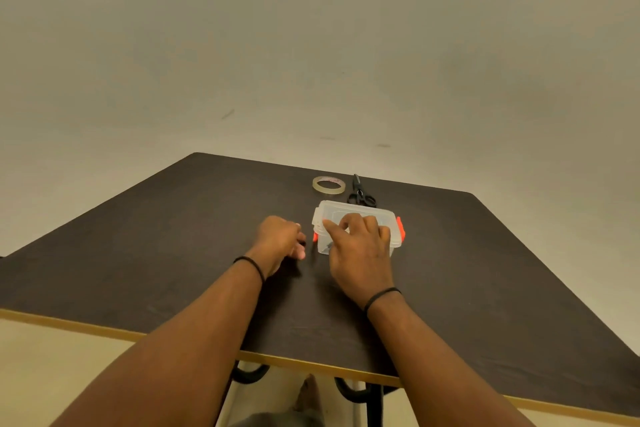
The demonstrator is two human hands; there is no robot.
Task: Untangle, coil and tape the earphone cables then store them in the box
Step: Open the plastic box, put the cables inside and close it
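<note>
Clear box [358,218], lid on, orange latches, mid desk [173,236]; dark bits faintly visible inside. Right hand [360,246] lies on the lid, grip loose, fingers spread, thumb on the left corner. Left hand [280,239] beside the box, fingers curled, holding nothing visible. Tape roll [328,184] and scissors [360,191] just behind.

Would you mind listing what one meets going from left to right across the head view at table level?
Left hand → tape roll → right hand resting on the clear box → the box's orange latch. The scissors overlap the box's span, so they are left out.
</note>
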